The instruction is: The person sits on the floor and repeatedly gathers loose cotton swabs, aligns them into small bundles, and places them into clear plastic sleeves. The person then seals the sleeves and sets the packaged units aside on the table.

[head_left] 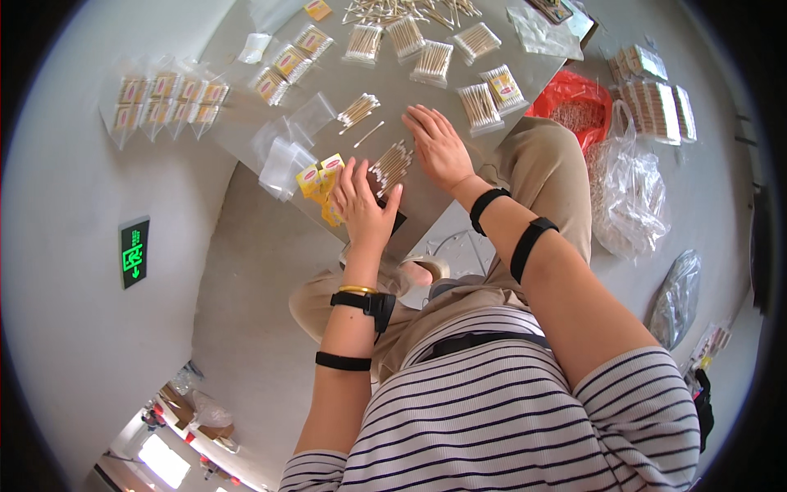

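Between my hands lies a bundle of cotton swabs (391,168) with wooden sticks, side by side on the grey table. My left hand (363,209) rests at the bundle's left, fingers stretched, thumb tip close to the swabs; whether it touches them I cannot tell. Its fingertips overlap the yellow printed cards (314,179). To the right of the bundle, my right hand (443,149) lies flat with its fingers extended and holds nothing. Just beyond are a smaller bundle of swabs (358,110) and one single swab (369,134).
Clear plastic bags (287,156) lie left of the cards. Filled swab packs (432,61) are spread farther back, near a loose swab heap (410,10). A red bag (574,105) and a clear bag of swabs (627,193) stand beyond my right knee.
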Action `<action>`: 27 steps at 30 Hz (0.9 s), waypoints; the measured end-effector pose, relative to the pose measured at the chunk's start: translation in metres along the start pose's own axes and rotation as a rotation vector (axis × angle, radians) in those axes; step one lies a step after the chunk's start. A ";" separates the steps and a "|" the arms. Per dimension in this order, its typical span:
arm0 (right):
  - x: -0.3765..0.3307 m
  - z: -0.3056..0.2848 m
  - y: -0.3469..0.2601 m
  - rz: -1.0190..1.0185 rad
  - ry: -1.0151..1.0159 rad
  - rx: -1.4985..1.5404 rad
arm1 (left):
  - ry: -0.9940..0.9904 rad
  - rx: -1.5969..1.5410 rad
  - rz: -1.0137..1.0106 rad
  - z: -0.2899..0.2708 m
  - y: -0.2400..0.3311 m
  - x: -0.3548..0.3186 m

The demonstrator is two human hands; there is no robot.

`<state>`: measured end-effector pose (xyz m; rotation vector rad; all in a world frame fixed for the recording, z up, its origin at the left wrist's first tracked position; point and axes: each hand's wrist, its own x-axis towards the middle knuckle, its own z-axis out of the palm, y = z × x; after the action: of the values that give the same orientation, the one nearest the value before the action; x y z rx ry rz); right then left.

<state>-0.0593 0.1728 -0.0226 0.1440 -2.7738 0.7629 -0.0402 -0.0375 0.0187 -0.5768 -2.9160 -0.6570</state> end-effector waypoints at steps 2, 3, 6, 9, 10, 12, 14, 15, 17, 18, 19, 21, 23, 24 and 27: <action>0.003 -0.006 0.002 -0.033 -0.044 0.036 | -0.071 0.055 -0.035 -0.006 0.001 -0.018; 0.000 -0.011 -0.001 -0.056 -0.085 0.054 | -0.094 0.119 -0.047 -0.006 0.000 -0.027; -0.008 -0.023 -0.005 -0.146 -0.211 0.031 | -0.195 0.330 -0.096 0.001 0.000 -0.044; -0.009 -0.025 -0.002 -0.212 -0.283 -0.057 | -0.215 0.421 -0.117 0.011 0.002 -0.045; -0.009 -0.024 0.000 -0.227 -0.299 -0.090 | -0.207 0.411 -0.117 0.013 0.003 -0.043; -0.010 -0.022 0.000 -0.242 -0.307 -0.107 | -0.192 0.390 -0.119 0.019 0.004 -0.038; -0.011 -0.021 -0.002 -0.255 -0.315 -0.114 | -0.169 0.391 -0.129 0.025 0.005 -0.033; -0.012 -0.020 -0.004 -0.260 -0.319 -0.112 | -0.158 0.392 -0.135 0.027 0.006 -0.031; -0.012 -0.016 -0.012 -0.280 -0.335 -0.133 | -0.139 0.342 -0.155 0.032 0.009 -0.028; -0.013 -0.012 -0.015 -0.288 -0.349 -0.161 | -0.133 0.312 -0.160 0.036 0.011 -0.025; -0.015 -0.005 -0.018 -0.295 -0.361 -0.186 | -0.102 0.251 -0.162 0.041 0.012 -0.025; -0.020 0.007 -0.021 -0.306 -0.274 -0.134 | -0.039 0.131 -0.172 0.046 0.014 -0.025; -0.021 0.010 -0.022 -0.316 -0.249 -0.133 | -0.035 0.125 -0.174 0.047 0.013 -0.027; -0.021 0.010 -0.022 -0.316 -0.251 -0.117 | -0.031 0.120 -0.170 0.047 0.013 -0.028; -0.020 0.009 -0.022 -0.309 -0.266 -0.099 | -0.043 0.101 -0.174 0.043 0.012 -0.026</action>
<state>-0.0383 0.1500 -0.0251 0.6815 -2.9231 0.5610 -0.0119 -0.0177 -0.0195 -0.3334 -3.0432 -0.5163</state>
